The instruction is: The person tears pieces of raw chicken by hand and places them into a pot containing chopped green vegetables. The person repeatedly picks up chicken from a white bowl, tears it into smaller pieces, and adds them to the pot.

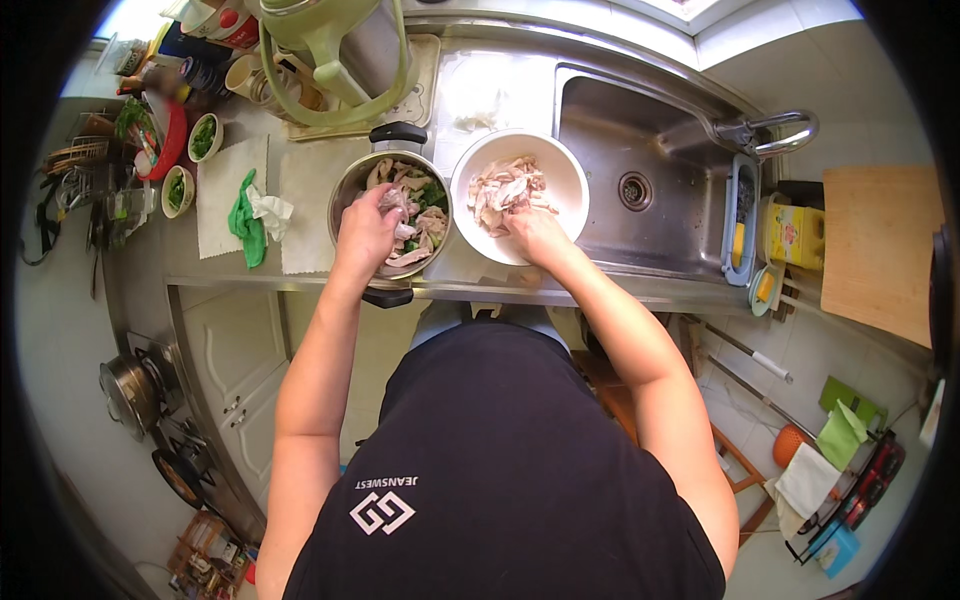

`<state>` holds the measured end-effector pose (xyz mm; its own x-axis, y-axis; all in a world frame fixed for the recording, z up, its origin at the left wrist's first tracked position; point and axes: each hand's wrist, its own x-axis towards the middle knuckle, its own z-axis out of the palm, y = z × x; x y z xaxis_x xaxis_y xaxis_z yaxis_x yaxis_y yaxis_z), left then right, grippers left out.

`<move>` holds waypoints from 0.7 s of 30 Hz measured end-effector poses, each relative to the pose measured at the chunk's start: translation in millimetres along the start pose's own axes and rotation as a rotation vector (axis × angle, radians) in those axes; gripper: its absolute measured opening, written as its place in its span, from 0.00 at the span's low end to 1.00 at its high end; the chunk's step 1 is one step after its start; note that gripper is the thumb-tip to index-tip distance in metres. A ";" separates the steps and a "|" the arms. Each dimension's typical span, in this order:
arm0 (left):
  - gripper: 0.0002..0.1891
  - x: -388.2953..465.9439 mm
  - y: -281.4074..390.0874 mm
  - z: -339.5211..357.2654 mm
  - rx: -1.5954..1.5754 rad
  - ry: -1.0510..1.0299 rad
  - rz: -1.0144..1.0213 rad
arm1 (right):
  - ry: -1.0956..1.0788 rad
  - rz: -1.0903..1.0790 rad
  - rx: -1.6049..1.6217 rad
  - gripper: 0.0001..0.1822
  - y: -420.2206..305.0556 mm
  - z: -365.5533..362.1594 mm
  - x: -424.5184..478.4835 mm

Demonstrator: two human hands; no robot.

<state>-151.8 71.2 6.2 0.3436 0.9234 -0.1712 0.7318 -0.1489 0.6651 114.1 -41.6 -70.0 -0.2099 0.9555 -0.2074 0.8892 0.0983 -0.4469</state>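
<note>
My left hand (367, 229) is over a steel pot (339, 196) with black handles, its fingers closed around crinkled, translucent material (399, 202) that looks like plastic film. Pale meat strips (409, 257) lie in the pot among green leafy pieces (433, 193). To the right stands a white bowl (574, 184) heaped with more pale meat strips (510, 180). My right hand (536, 232) reaches over the bowl's near rim, fingers bent onto the strips at the heap's near side. Those fingertips are partly hidden by the meat.
Right of the bowl is a steel sink (675, 202) with a faucet (780, 131). A green-handled kettle (337, 67) stands behind the pot. Further left are a green cloth (246, 217), a crumpled white tissue (270, 211) and two small bowls of chopped greens (202, 139). The counter's front edge (495, 291) runs before me.
</note>
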 end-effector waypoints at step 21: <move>0.10 2.4 82.6 76.0 -0.055 -0.365 0.146 | -0.470 0.233 0.822 0.05 12.4 -30.5 21.8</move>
<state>-45.8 34.3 5.5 0.6357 0.7058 -0.3125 0.6307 -0.2415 0.7375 132.9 -11.0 -53.5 -0.3641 0.7006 -0.6137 0.4051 -0.4742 -0.7817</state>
